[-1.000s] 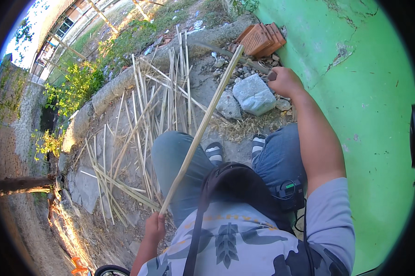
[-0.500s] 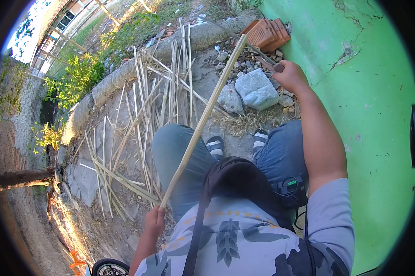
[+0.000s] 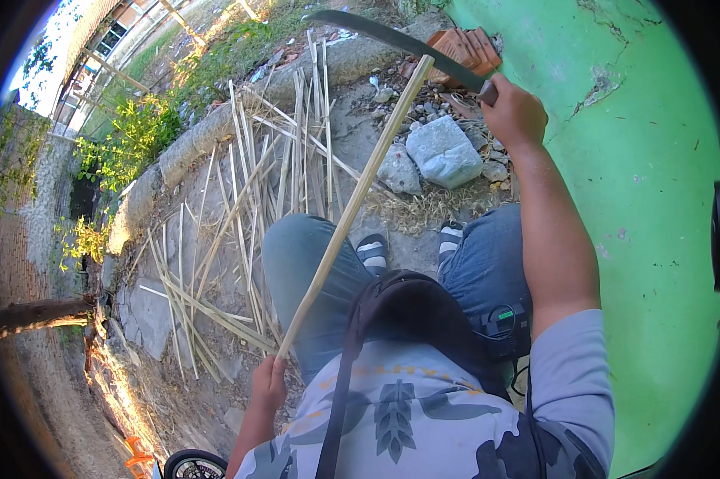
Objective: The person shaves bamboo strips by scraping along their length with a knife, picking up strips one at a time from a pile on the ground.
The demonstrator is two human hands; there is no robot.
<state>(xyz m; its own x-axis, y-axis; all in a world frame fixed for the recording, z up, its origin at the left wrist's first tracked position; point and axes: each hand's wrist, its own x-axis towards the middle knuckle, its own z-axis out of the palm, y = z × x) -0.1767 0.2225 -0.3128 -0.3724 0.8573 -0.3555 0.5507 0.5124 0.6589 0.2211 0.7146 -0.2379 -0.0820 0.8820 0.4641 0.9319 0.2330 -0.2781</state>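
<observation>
My left hand point(image 3: 269, 382) is closed around the lower end of a long pale bamboo strip point(image 3: 352, 209), which slants up and away to the right past my left knee. My right hand point(image 3: 516, 113) grips the short handle of a machete point(image 3: 400, 41). Its dark, curved blade reaches leftward, at the height of the strip's far end. Whether the blade touches the strip I cannot tell. Many similar split bamboo strips point(image 3: 244, 184) lie crisscrossed on the ground ahead and to the left.
A pale stone block point(image 3: 444, 152) and a smaller rock point(image 3: 400, 170) sit ahead of my feet. Stacked terracotta tiles point(image 3: 465, 57) rest against the green wall point(image 3: 647, 239) close on my right. A low stone kerb point(image 3: 186, 153) curves behind the strips. A wheel point(image 3: 194, 465) shows at lower left.
My right hand has risen slightly, and the machete has swung up so that its blade now shows broadside above the strip's far end. The left hand and the strip have barely moved.
</observation>
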